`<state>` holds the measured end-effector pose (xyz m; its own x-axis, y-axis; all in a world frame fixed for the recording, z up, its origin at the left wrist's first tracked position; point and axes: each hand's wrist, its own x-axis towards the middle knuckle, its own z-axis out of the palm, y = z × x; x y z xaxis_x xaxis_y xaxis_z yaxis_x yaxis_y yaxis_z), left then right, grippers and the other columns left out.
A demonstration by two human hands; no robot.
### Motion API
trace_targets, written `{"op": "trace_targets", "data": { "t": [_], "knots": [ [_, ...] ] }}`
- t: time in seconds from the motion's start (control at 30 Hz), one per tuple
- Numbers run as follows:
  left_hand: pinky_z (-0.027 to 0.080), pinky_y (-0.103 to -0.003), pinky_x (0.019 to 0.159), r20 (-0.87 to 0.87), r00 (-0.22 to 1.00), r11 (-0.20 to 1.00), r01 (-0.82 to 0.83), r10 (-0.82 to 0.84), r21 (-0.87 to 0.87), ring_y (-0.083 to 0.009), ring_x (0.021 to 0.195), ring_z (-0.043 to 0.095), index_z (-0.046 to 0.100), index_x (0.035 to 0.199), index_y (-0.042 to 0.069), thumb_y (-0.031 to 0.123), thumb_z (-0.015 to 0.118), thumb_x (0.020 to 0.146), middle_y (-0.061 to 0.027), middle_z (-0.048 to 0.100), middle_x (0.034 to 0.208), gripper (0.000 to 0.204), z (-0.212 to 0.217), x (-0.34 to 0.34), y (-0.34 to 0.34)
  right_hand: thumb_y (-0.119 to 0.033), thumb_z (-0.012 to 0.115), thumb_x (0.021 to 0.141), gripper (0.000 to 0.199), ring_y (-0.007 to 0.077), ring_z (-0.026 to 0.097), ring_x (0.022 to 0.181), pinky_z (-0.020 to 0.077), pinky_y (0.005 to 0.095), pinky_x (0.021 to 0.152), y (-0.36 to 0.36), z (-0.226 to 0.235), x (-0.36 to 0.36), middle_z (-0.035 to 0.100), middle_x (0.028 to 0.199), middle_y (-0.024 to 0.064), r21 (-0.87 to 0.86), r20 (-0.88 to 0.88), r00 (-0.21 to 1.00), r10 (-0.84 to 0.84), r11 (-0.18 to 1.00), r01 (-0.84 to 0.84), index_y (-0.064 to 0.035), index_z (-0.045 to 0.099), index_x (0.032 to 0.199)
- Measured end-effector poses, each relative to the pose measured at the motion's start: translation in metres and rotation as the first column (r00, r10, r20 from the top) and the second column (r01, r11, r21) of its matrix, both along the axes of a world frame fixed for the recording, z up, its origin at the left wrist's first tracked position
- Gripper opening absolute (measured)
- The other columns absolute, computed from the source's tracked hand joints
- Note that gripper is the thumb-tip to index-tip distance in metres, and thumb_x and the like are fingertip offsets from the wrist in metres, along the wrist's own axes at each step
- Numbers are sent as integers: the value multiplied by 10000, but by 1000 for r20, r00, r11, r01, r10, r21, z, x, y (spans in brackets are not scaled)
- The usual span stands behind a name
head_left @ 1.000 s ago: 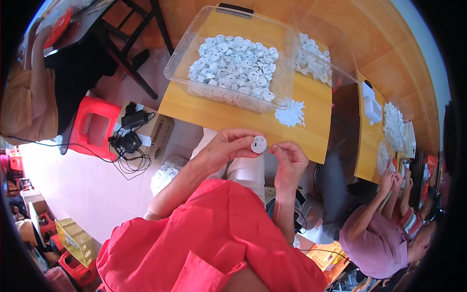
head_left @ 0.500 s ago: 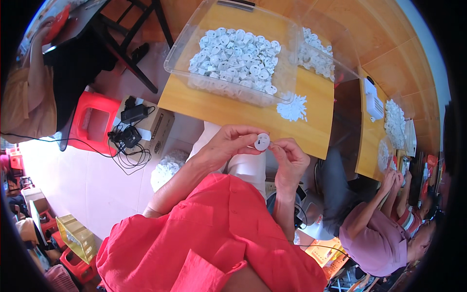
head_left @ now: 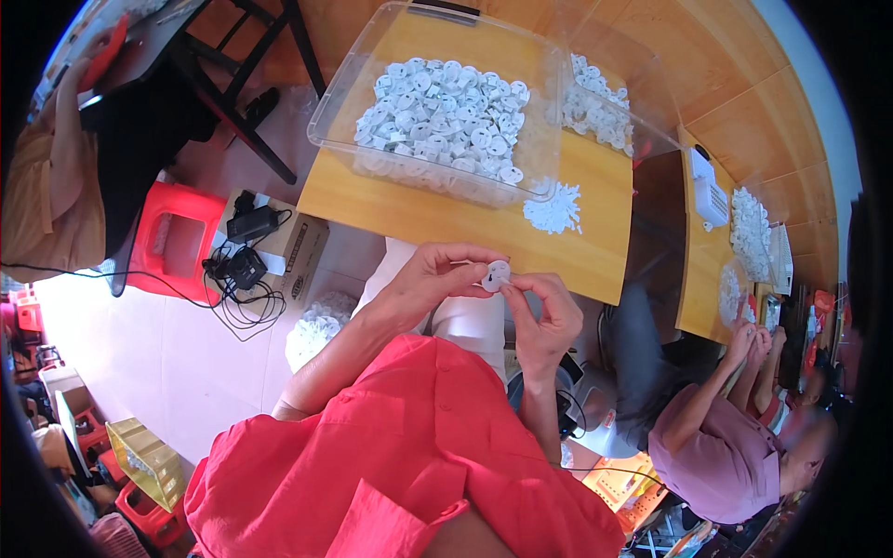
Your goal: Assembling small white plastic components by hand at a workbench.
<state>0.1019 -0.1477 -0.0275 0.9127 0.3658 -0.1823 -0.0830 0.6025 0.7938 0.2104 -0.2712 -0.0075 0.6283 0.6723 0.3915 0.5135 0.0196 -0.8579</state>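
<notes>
Pinched between the thumb and fingers of my left hand (head_left: 437, 279) is a round white plastic disc (head_left: 493, 279) with dark slots in its face. My right hand (head_left: 546, 316) is closed, its fingertips against the disc's right edge. A small white sliver-like piece (head_left: 505, 272) shows at those fingertips, over the disc; its exact shape is too small to tell. Ahead on the wooden table (head_left: 391, 197), a clear plastic bin (head_left: 321, 130) holds a heap of similar white pieces (head_left: 446, 112). Right of its near corner lies a loose pile of small white pieces (head_left: 554, 208).
Another clear bin of white parts (head_left: 600, 107) stands at the table's far right. A red stool (head_left: 172, 237) and a cardboard box (head_left: 302, 260) with black adapters and cables (head_left: 246, 265) stand left on the floor. A person in a mauve shirt (head_left: 716, 451) works at the right-hand table.
My right fingertips have moved left, from beside the disc onto its right edge, bringing the small white piece against it. My left hand keeps hold of the disc, which is tilted slightly differently.
</notes>
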Motion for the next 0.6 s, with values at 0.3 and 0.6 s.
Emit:
{"op": "trace_targets", "data": {
  "t": [0.3, 0.6],
  "knots": [
    [493, -281, 810, 19, 1000, 999, -20, 20, 35, -140, 922, 578, 563, 1078, -4, 112, 533, 864, -79, 595, 1005, 245, 2, -3, 0, 106, 620, 684, 124, 198, 577, 697, 448, 259, 645, -3, 4, 1, 591, 756, 102, 22, 181, 983, -28, 999, 24, 17, 588, 764],
    [491, -277, 809, 33, 999, 1000, -29, 28, 9, -143, 907, 583, 563, 1064, -13, 102, 533, 863, -82, 598, 992, 233, 4, -3, -1, 126, 620, 672, 160, 202, 579, 701, 454, 261, 641, -1, 3, -2, 591, 767, 104, 45, 230, 973, -16, 999, 6, 10, 601, 781]
  ]
}}
